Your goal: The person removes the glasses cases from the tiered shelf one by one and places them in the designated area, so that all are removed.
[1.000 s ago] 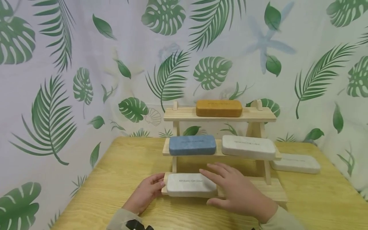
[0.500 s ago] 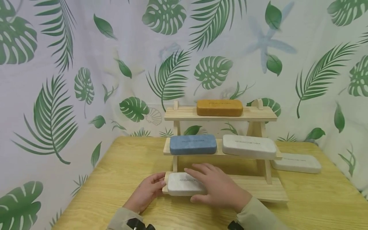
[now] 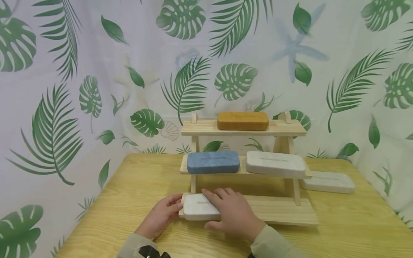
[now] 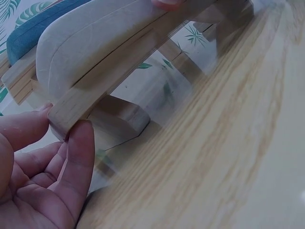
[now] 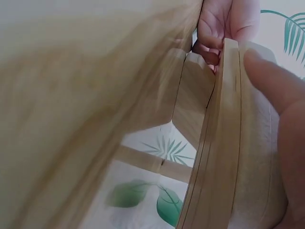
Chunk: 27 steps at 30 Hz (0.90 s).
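Observation:
In the head view a white glasses case (image 3: 198, 208) lies on the left part of the lowest shelf of a wooden three-tier display stand (image 3: 280, 211). My right hand (image 3: 233, 215) grips this case from above, thumb along its front and fingers over its top, hiding its right end. At the shelf's left end, my left hand (image 3: 162, 216) pinches the board between thumb and fingers. The left wrist view shows the fingertips (image 4: 81, 138) right at the board's corner, below the white case. In the right wrist view the right thumb (image 5: 267, 71) presses along the case's side.
A blue glasses case (image 3: 213, 163) and another white case (image 3: 275, 164) share the middle shelf. An orange case (image 3: 242, 121) sits on the top shelf. One more white case (image 3: 329, 181) lies on the wooden table (image 3: 106, 215), right of the stand. A leaf-print curtain (image 3: 145, 46) hangs behind.
My right hand has moved left along the lowest shelf's white case and come down onto it, covering more of its right part. The left hand keeps its place at the shelf end.

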Motion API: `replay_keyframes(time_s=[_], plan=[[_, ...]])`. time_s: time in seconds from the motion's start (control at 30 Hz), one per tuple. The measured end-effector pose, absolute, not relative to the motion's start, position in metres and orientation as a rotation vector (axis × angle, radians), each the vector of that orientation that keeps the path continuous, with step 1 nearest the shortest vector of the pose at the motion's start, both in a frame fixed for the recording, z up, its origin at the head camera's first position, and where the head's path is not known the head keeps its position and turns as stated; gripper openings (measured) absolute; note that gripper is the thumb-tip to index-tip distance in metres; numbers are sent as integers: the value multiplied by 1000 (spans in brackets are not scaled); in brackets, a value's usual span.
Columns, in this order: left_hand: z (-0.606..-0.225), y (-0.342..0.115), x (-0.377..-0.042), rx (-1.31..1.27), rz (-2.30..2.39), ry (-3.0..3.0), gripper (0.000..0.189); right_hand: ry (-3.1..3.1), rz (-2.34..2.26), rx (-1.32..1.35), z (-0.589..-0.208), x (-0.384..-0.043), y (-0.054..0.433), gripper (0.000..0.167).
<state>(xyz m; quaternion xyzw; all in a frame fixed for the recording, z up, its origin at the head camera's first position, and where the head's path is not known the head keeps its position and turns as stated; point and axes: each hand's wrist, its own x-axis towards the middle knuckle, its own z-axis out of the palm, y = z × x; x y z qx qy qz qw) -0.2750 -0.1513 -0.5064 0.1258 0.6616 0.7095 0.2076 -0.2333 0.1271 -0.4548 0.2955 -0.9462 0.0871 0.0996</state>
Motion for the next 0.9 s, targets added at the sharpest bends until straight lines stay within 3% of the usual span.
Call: replay_keyframes(time_s=[0.9], plan=[[-506,-152,-272,394,1989,1831,62,-2810,226,851,-448,-231,120,84]])
